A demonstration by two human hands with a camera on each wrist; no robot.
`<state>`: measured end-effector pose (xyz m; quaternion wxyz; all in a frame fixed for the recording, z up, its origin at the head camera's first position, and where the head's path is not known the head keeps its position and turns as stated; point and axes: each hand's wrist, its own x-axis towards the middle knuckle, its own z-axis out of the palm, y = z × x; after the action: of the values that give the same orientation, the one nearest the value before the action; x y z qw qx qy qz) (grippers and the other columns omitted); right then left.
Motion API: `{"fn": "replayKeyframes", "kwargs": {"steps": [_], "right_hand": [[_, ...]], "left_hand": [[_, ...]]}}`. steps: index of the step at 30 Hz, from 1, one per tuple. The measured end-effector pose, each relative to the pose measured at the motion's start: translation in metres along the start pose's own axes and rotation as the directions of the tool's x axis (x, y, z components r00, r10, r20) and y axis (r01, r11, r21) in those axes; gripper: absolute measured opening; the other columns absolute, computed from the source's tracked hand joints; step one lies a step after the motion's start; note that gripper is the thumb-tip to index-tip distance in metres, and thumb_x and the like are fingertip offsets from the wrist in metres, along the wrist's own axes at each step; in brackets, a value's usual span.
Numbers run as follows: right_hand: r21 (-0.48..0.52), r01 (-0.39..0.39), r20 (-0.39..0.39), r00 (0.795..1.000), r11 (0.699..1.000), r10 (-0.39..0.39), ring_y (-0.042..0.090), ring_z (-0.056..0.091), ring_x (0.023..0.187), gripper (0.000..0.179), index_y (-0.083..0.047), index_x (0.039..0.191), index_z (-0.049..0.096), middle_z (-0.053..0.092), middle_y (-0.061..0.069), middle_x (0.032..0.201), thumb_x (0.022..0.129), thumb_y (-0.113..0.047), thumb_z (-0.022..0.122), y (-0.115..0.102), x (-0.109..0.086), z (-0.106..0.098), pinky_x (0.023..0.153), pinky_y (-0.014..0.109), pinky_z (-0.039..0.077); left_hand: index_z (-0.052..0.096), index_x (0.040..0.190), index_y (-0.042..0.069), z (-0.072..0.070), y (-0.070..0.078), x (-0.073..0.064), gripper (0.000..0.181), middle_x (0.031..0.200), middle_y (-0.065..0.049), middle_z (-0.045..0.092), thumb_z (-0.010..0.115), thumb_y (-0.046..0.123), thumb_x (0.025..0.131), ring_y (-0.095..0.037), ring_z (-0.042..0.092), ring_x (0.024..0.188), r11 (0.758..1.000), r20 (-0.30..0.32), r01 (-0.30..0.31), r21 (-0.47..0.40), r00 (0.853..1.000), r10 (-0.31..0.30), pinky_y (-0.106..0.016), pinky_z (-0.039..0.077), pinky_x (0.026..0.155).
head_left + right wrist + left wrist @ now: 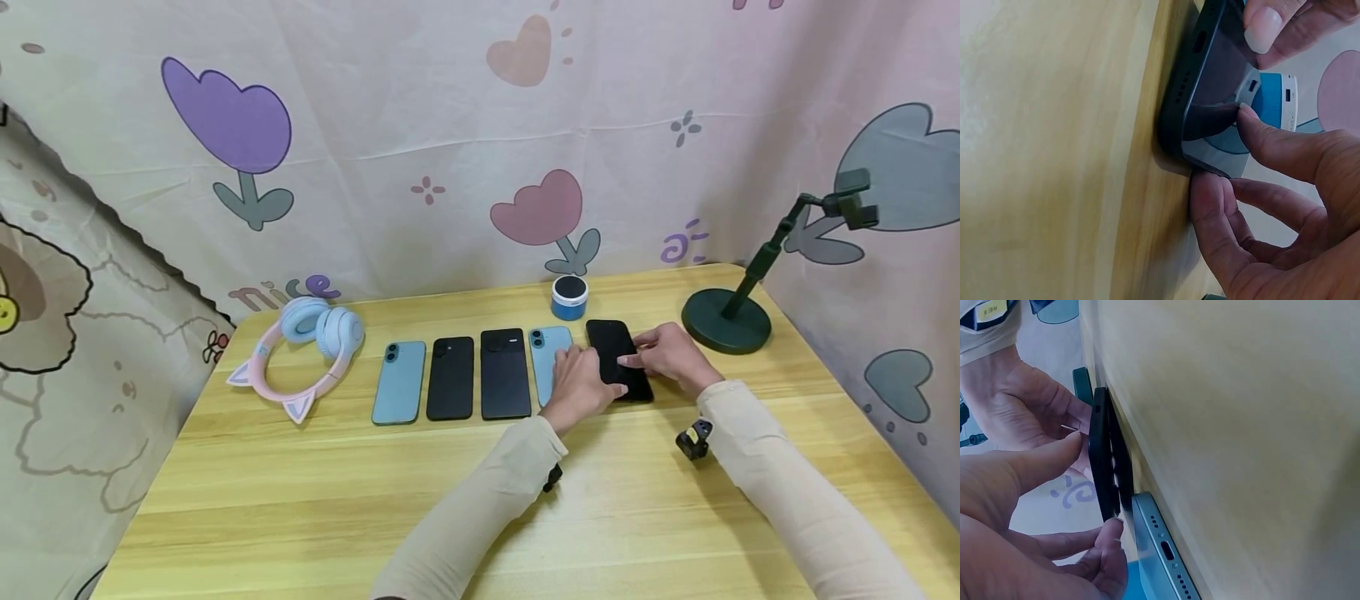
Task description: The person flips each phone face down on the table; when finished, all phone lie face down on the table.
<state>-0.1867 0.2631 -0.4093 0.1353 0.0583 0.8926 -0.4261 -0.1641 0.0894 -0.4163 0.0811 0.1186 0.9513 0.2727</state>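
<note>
A black smartphone lies screen up at the right end of a row of phones, with both hands on it. My left hand holds its left side, thumb over the screen and fingers at the edge. From the other side my right hand pinches the right edge; in the right wrist view its thumb rests on the glossy screen and its fingers curl under the rim. In the left wrist view a narrow dark gap shows under the phone. A light blue phone, partly hidden by my left hand, lies beside it.
Further left, back up, lie a dark grey phone, a black phone and a light blue phone. Pink-and-blue cat-ear headphones sit at the left. Behind stands a small blue-and-white speaker; a green stand is at the right.
</note>
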Motion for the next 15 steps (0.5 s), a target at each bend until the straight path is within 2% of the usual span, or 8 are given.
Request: {"fn": "replayKeyframes", "kwargs": {"steps": [3,6,11,15], "right_hand": [[0.002,0.001,0.009,1.000,1.000,-0.001,0.029,0.060,0.094,0.067,0.016,0.139,0.050,0.054,0.037,0.135,0.091,-0.022,0.078,-0.0002,0.0008,0.0003,0.075,0.027,0.054],[0.016,0.002,0.015,1.000,1.000,-0.002,0.029,0.063,0.095,0.066,0.016,0.138,0.051,0.052,0.038,0.136,0.092,-0.022,0.078,-0.0005,0.0012,0.0007,0.078,0.030,0.058],[0.042,0.010,0.020,1.000,0.999,-0.011,0.028,0.067,0.096,0.059,0.014,0.134,0.056,0.054,0.037,0.135,0.092,-0.021,0.078,-0.0016,0.0006,0.0024,0.080,0.033,0.059],[0.056,0.031,0.028,0.999,0.998,-0.032,0.032,0.069,0.098,0.054,0.013,0.131,0.060,0.056,0.035,0.134,0.093,-0.021,0.076,-0.0038,-0.0005,0.0040,0.080,0.034,0.060]], "left_hand": [[0.066,0.130,0.007,-0.0024,-0.0005,-0.0016,0.059,0.117,-0.005,0.059,0.083,0.041,0.085,-0.022,0.047,0.104,1.000,0.000,0.007,-0.030,1.000,-0.007,-0.031,0.045,0.090],[0.058,0.142,0.006,-0.0047,-0.0012,-0.0025,0.069,0.131,-0.007,0.059,0.082,0.040,0.086,-0.024,0.049,0.116,0.998,0.009,0.014,-0.065,1.000,-0.014,-0.033,0.045,0.099],[0.055,0.144,0.004,-0.0076,-0.0039,-0.0039,0.070,0.140,-0.010,0.057,0.081,0.038,0.088,-0.026,0.049,0.130,0.992,0.020,0.013,-0.127,1.000,-0.010,-0.036,0.042,0.107],[0.055,0.144,0.005,-0.0105,-0.0058,-0.0053,0.070,0.137,-0.009,0.060,0.081,0.036,0.088,-0.026,0.052,0.130,0.983,0.022,0.015,-0.185,1.000,-0.011,-0.037,0.045,0.105]]}}
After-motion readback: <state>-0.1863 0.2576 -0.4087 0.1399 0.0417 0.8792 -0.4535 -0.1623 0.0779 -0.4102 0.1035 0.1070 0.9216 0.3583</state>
